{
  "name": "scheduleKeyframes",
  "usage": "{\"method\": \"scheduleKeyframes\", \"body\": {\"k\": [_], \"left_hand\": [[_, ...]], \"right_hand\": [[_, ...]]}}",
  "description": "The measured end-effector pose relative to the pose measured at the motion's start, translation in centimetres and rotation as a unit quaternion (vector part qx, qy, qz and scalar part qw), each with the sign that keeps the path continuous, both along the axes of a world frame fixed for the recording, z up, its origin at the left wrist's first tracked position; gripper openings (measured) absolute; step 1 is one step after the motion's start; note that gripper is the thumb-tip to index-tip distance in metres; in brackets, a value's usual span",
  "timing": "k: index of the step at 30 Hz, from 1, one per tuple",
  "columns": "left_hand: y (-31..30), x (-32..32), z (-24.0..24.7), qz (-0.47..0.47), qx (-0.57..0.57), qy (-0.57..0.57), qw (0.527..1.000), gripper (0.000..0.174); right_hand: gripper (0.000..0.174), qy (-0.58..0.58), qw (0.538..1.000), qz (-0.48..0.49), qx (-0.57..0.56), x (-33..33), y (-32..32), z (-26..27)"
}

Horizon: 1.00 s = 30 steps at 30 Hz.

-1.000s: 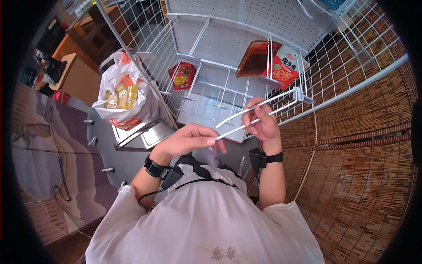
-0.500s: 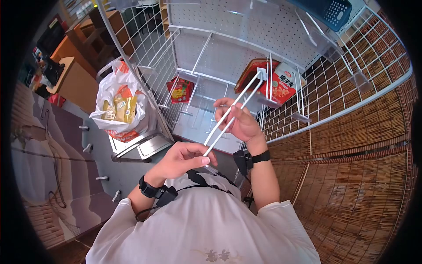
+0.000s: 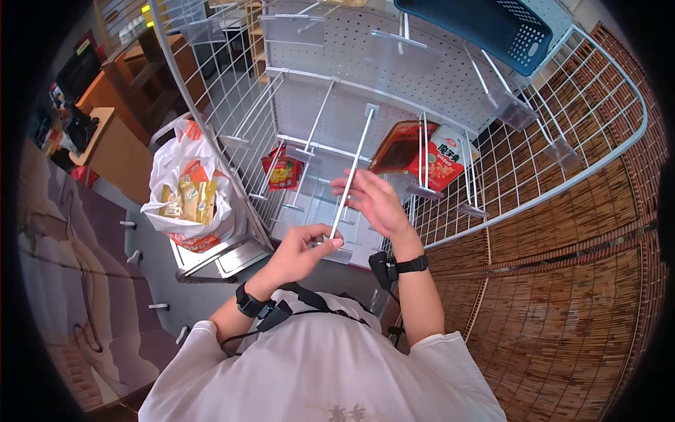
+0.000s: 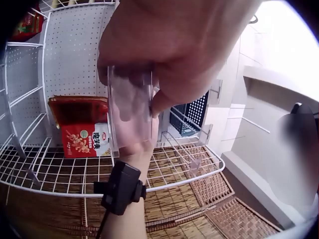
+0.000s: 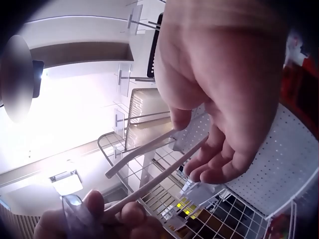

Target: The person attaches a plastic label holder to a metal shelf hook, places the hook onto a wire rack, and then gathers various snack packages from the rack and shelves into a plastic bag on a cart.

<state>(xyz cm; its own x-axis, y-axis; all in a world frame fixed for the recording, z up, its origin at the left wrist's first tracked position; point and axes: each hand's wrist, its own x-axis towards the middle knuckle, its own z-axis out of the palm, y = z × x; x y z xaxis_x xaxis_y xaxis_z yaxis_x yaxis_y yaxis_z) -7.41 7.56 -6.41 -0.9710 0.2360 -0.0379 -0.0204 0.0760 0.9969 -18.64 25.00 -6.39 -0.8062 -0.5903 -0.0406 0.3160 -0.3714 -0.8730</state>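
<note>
A white double-rod hook (image 3: 354,165) points away from the body, its small plate at the far end. My left hand (image 3: 299,254) pinches its near end between thumb and fingers. A clear plastic holder (image 4: 130,102) hangs at that end below the left hand (image 4: 174,40) in the left wrist view, partly hiding the other hand. Beside the rods, my right hand (image 3: 377,202) has its fingers loosely extended and touching or just behind them. In the right wrist view, the rods (image 5: 157,181) run between the right hand (image 5: 219,94) and the left fingers (image 5: 132,216).
A wire rack with pegboard (image 3: 457,84) stands ahead, carrying hooks, a red packet (image 3: 283,171), and a red-and-white packet (image 3: 439,165). A blue basket (image 3: 485,28) sits above. At left, a white bag (image 3: 186,162) rests on a metal-topped stand (image 3: 242,260). Bamboo screens (image 3: 555,302) line the right.
The hook has swung from pointing rightward to pointing ahead toward the rack. My right hand has moved left, and its fingers have loosened from the rods. The head view now shows more upper rack.
</note>
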Motion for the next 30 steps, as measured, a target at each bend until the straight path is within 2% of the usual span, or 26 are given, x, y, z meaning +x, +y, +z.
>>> {"method": "scheduleKeyframes", "body": {"k": [1,3,5,7,8,9,10,12,16,18,19,21,22,23,24,25,27,28,30], "left_hand": [[0.0,-0.1,0.1,-0.001,0.001,0.001,1.000,0.021],[0.2,0.0,0.9,0.030,-0.127,0.040,0.991,0.018],[0.1,-0.2,0.2,0.041,-0.163,0.082,0.982,0.016],[0.0,-0.7,-0.8,0.052,-0.198,0.124,0.971,0.015],[-0.3,-0.9,-1.5,0.069,-0.305,0.216,0.925,0.015],[-0.4,-1.0,-1.9,0.084,-0.405,0.303,0.858,0.016],[-0.5,-1.0,-2.1,0.084,-0.405,0.302,0.859,0.016],[-0.5,-1.1,-2.2,0.060,-0.492,0.306,0.813,0.017],[-0.4,-0.9,-1.0,0.048,-0.486,0.286,0.825,0.021],[-0.7,-1.0,0.3,0.006,-0.436,0.208,0.876,0.028],[-0.9,-1.0,0.9,0.005,-0.436,0.208,0.876,0.028],[-1.6,-1.1,1.7,0.013,-0.288,0.125,0.949,0.046],[-2.1,-1.5,1.4,0.012,-0.288,0.123,0.950,0.046],[-2.7,-2.1,0.8,-0.006,-0.156,0.053,0.986,0.048],[-3.2,-2.5,0.5,-0.024,-0.020,-0.016,0.999,0.050],[-3.5,-2.7,0.6,-0.024,-0.021,-0.018,0.999,0.050],[-3.8,-2.8,0.7,-0.039,0.043,-0.103,0.993,0.046],[-3.8,-2.9,0.5,-0.039,0.043,-0.104,0.993,0.046],[-3.6,-2.8,-0.4,-0.048,0.106,-0.100,0.988,0.035]], "right_hand": [[0.033,-0.007,1.000,-0.003,0.017,-0.1,0.0,-0.1],[0.033,-0.005,1.000,-0.005,0.015,-0.3,-0.1,-0.4],[0.033,-0.003,1.000,-0.007,0.013,-0.4,-0.1,-0.9],[0.034,-0.033,0.998,-0.028,-0.053,-0.5,-0.3,-1.1],[0.034,-0.033,0.998,-0.028,-0.052,-0.5,-0.4,-1.1],[0.033,-0.054,0.996,-0.045,-0.051,-0.3,-0.7,-0.8],[0.032,-0.074,0.994,-0.063,-0.050,-0.2,-1.0,-0.7],[0.030,-0.095,0.989,-0.086,-0.074,-0.2,-1.7,-1.6],[0.023,-0.144,0.971,-0.164,-0.099,-0.6,-3.0,-3.6],[0.022,-0.157,0.967,-0.172,-0.101,-1.1,-3.2,-4.3],[0.022,-0.168,0.963,-0.182,-0.104,-1.5,-3.2,-4.4],[0.022,-0.199,0.955,-0.175,-0.131,-2.3,-3.2,-4.7],[0.022,-0.228,0.946,-0.168,-0.158,-2.7,-3.2,-4.8],[0.022,-0.231,0.945,-0.168,-0.158,-3.0,-3.1,-4.9],[0.023,-0.251,0.939,-0.139,-0.190,-3.2,-3.1,-4.8],[0.024,-0.269,0.931,-0.109,-0.222,-3.4,-3.2,-4.7],[0.027,-0.298,0.918,-0.116,-0.236,-3.5,-3.2,-4.7],[0.027,-0.307,0.909,-0.099,-0.265,-3.6,-3.2,-4.8],[0.027,-0.315,0.898,-0.081,-0.296,-3.7,-3.4,-4.7]]}}
